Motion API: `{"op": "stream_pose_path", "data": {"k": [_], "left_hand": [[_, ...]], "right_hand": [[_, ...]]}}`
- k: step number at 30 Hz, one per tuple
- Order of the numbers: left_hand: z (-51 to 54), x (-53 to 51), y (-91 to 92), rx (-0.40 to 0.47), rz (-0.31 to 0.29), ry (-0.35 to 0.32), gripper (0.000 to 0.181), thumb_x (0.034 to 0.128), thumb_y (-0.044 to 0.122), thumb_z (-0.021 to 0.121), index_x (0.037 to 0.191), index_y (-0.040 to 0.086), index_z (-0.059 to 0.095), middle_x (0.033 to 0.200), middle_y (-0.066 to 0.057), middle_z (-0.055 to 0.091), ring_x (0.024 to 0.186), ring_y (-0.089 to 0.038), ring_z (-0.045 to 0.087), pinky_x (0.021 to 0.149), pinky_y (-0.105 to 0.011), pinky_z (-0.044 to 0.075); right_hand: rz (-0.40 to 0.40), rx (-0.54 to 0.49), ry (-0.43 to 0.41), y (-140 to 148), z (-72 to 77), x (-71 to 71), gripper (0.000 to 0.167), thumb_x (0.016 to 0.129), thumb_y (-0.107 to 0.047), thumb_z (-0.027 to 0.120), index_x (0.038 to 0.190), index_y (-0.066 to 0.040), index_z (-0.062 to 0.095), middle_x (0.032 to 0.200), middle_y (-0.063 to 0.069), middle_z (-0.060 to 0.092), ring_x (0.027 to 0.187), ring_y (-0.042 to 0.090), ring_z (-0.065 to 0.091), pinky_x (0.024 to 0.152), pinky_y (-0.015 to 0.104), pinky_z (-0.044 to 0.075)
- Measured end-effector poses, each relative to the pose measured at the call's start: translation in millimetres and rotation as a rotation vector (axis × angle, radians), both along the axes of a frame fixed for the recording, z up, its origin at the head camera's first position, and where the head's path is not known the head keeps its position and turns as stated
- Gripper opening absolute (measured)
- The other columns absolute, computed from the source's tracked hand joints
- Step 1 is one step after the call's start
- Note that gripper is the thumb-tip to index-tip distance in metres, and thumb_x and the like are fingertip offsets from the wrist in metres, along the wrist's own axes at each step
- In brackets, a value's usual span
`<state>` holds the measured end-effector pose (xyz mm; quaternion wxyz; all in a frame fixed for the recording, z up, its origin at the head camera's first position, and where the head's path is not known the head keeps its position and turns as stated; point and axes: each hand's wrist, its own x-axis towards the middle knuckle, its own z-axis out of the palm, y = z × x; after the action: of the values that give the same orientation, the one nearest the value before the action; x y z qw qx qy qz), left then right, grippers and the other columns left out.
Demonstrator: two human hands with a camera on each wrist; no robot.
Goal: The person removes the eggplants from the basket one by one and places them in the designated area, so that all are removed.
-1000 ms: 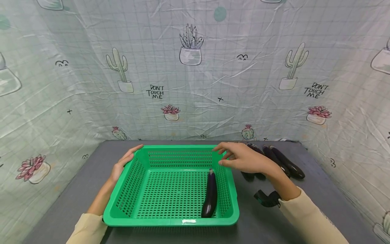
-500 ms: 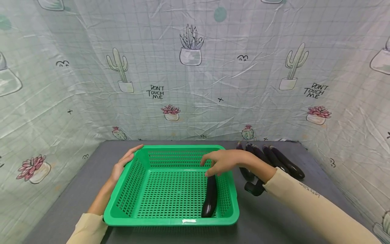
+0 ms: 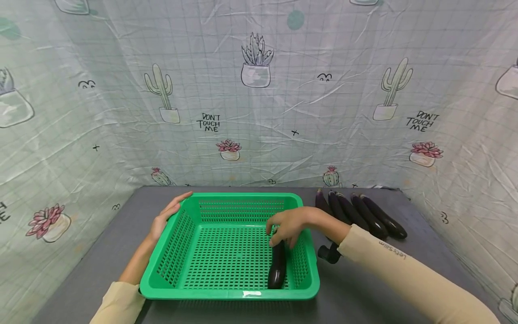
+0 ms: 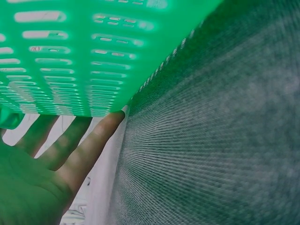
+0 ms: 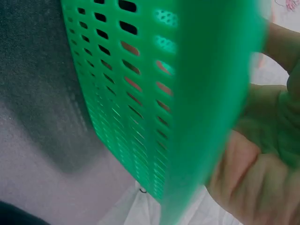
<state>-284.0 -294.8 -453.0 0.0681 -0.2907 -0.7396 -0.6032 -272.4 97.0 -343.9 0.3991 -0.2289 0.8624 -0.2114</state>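
Observation:
One eggplant (image 3: 277, 267) lies lengthwise near the right wall of a green plastic basket (image 3: 238, 294). My right hand (image 3: 289, 223) reaches over the basket's right rim and pinches the eggplant's far, stem end between thumb and fingers. In the right wrist view, the perforated basket wall (image 5: 136, 89) hides most of my fingers and the eggplant. Outside the basket's left side, my left hand (image 3: 162, 220) rests against the rim with its fingers extended. The left wrist view shows those straight fingers (image 4: 89, 145) beneath the slotted green wall.
Several more eggplants (image 3: 368, 216) lie side by side on the dark grey table (image 3: 117, 252), to the right of the basket. A patterned plastic curtain (image 3: 259, 103) hangs behind the table and along both sides.
My right hand has moved left and down from above the right rim into the basket, onto the eggplant's stem end. The eggplant has shifted very slightly left. My left hand stays on the basket.

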Motion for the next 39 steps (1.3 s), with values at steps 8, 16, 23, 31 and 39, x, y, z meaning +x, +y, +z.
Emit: {"op": "stream_pose_path", "data": {"k": [8, 16, 23, 31, 39], "left_hand": [[0.4, 1.9, 1.0, 0.026, -0.018, -0.021, 0.051, 0.1136, 0.013, 0.018, 0.159, -0.01, 0.026, 0.158, 0.014, 0.039, 0.144, 0.009, 0.032, 0.107, -0.011, 0.028], [-0.1, 1.3, 2.0, 0.044, -0.03, -0.029, 0.051, 0.1137, 0.013, 0.018, 0.159, -0.011, 0.024, 0.158, 0.013, 0.038, 0.144, 0.008, 0.032, 0.108, -0.012, 0.029], [-1.8, -0.2, 0.6, 0.038, -0.024, -0.012, 0.051, 0.1135, 0.012, 0.018, 0.158, -0.011, 0.025, 0.159, 0.01, 0.039, 0.144, 0.009, 0.032, 0.108, -0.011, 0.027], [-2.1, -1.0, 1.0, 0.017, -0.01, -0.012, 0.051, 0.1136, 0.013, 0.018, 0.158, -0.012, 0.025, 0.161, 0.005, 0.038, 0.144, 0.01, 0.03, 0.107, -0.011, 0.026], [-2.0, 0.8, 1.1, 0.035, -0.008, -0.038, 0.052, 0.114, 0.014, 0.019, 0.159, -0.01, 0.025, 0.162, 0.004, 0.036, 0.144, 0.009, 0.031, 0.107, -0.012, 0.028]], "right_hand": [[0.034, 0.013, 0.026, -9, -14.1, 3.6, 0.046, 0.101, -0.025, 0.069, 0.144, -0.014, 0.056, 0.157, 0.013, 0.043, 0.106, 0.026, 0.07, 0.079, 0.036, 0.062], [0.063, 0.026, 0.093, -13, -29.3, 8.1, 0.049, 0.099, -0.028, 0.071, 0.144, -0.016, 0.056, 0.155, 0.01, 0.045, 0.105, 0.017, 0.069, 0.072, 0.034, 0.062], [0.112, 0.079, 0.219, -18, -36.4, 11.3, 0.053, 0.094, -0.031, 0.078, 0.142, -0.019, 0.058, 0.152, 0.006, 0.051, 0.123, 0.022, 0.063, 0.088, 0.036, 0.057], [0.131, 0.06, 0.238, -17, -38.3, 13.0, 0.056, 0.092, -0.028, 0.08, 0.143, -0.02, 0.058, 0.17, 0.004, 0.031, 0.149, 0.025, 0.043, 0.108, 0.043, 0.048], [0.142, -0.018, 0.211, -14, -38.1, 11.9, 0.056, 0.093, -0.021, 0.079, 0.144, -0.021, 0.057, 0.174, 0.001, 0.02, 0.109, 0.023, 0.064, 0.073, 0.03, 0.047]]}}
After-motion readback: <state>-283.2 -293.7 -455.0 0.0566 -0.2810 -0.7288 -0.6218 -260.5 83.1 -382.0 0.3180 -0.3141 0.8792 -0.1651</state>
